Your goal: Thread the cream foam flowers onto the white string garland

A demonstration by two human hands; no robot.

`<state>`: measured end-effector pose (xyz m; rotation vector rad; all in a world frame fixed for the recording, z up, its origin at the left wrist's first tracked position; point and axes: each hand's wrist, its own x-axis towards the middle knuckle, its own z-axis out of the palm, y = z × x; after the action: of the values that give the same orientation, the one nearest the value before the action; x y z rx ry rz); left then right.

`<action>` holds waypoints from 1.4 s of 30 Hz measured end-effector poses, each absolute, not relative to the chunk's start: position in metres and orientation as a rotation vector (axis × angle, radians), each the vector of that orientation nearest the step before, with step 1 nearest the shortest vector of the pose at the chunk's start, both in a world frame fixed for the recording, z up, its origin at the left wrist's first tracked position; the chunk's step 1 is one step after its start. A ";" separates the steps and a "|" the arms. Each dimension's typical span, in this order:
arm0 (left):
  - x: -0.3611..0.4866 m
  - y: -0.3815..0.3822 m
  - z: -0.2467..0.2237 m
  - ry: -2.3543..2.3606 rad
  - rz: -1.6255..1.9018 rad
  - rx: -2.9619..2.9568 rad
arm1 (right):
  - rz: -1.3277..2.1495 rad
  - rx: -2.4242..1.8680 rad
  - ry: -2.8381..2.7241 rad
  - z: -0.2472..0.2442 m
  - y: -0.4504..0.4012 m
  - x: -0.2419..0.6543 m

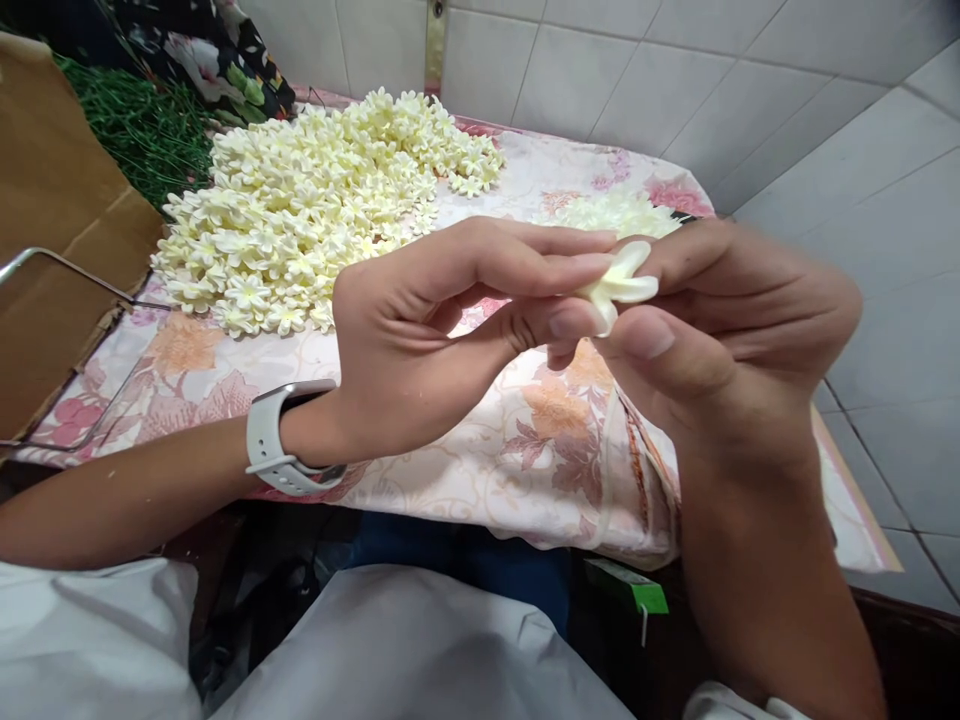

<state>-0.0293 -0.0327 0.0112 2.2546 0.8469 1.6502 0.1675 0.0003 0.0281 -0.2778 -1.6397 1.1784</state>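
A small cream-white flower [621, 285] with thick, smooth petals is held up over the table, facing right. My left hand [442, 320] pinches it from the left between thumb and fingers; a pale watch band [274, 445] is on that wrist. From the right, my right hand [735, 320] is closed around the petal side, with its curled fingers and thumb against the flower. Its fingertips are partly hidden, so whether it holds anything more does not show. Behind my hands lies a large heap of similar cream-white flowers [300, 215].
A smaller pile of white pieces [615, 212] sits behind my right hand. At left are a brown cardboard piece [67, 220], a metal wire frame [64, 258] and green stems [139, 130]. The floral tablecloth [442, 480] reaches the tiled wall [585, 70].
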 end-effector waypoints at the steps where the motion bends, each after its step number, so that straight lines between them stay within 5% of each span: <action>1: -0.029 -0.033 0.012 0.846 1.652 2.249 | 1.187 -0.264 -1.641 0.028 0.000 0.168; 42: -0.026 -0.038 0.012 0.892 1.644 2.272 | 1.108 -0.295 -1.591 0.026 0.003 0.164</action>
<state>-0.0259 -0.0384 0.0125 2.2724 0.8920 1.6435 0.1641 0.0030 0.0257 -0.2954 -1.5907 1.1084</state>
